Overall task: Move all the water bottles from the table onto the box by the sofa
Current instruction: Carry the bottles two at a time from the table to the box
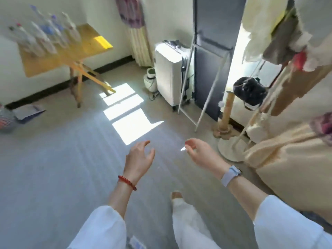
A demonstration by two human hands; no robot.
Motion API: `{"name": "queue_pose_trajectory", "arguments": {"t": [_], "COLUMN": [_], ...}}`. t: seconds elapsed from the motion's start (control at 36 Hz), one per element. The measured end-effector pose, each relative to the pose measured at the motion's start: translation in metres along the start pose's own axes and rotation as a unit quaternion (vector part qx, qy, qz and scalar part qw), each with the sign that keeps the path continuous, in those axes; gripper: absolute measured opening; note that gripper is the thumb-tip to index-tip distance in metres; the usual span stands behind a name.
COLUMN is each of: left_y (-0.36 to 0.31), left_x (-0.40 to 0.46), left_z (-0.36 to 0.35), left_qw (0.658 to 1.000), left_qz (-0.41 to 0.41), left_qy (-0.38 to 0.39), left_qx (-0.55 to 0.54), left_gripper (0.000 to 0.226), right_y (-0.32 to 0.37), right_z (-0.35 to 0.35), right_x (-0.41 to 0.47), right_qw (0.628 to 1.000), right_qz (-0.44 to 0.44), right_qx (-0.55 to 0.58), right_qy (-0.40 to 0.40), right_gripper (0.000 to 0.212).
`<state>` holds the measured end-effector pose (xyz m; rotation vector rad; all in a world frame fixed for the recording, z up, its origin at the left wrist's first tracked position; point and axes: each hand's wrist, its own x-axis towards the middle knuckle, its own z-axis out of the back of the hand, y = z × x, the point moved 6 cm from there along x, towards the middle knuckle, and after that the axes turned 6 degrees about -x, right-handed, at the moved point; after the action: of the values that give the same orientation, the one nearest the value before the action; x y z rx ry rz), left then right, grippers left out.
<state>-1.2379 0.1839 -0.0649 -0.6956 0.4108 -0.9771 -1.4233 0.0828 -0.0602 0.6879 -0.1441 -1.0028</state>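
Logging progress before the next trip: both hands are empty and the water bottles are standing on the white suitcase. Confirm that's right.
Not quite. The left hand and right hand are indeed empty, but the water bottles stand on the yellow wooden table at the far left wall, not on the white suitcase, whose visible top is bare. The head view shows this.

Pale walls (pixel 100 9) with a dark skirting board (pixel 45 90) meet a grey floor (pixel 53 168), where bright sunlight patches (pixel 129 114) fall in window-pane shapes. A white suitcase (pixel 170 72) stands against a dark grey door (pixel 215 42), with a patterned curtain (pixel 134 29) hanging just to its left. At the right, a white coat stand (pixel 233 146) hung with clothes rises beside a beige covered piece of furniture (pixel 287 159).
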Motion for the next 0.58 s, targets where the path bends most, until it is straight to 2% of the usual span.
{"name": "queue_pose_trajectory", "arguments": {"t": [0.22, 0.44, 0.58], "left_y": [0.059, 0.15, 0.219], "left_x": [0.157, 0.231, 0.292], "left_z": [0.098, 0.186, 0.258], "left_qw": [0.992, 0.965, 0.947], "left_qz": [0.083, 0.188, 0.212], "left_qy": [-0.09, -0.181, -0.24], "left_qx": [-0.006, -0.036, -0.031], "left_gripper": [0.034, 0.035, 0.034], "right_y": [0.132, 0.272, 0.355], "right_z": [-0.029, -0.087, -0.128], "right_x": [0.201, 0.337, 0.416], "right_qw": [0.99, 0.964, 0.946], "right_qz": [0.12, 0.228, 0.285], "right_qx": [-0.023, -0.048, -0.046], "right_qy": [0.069, 0.131, 0.146], "right_gripper": [0.029, 0.027, 0.029]}}
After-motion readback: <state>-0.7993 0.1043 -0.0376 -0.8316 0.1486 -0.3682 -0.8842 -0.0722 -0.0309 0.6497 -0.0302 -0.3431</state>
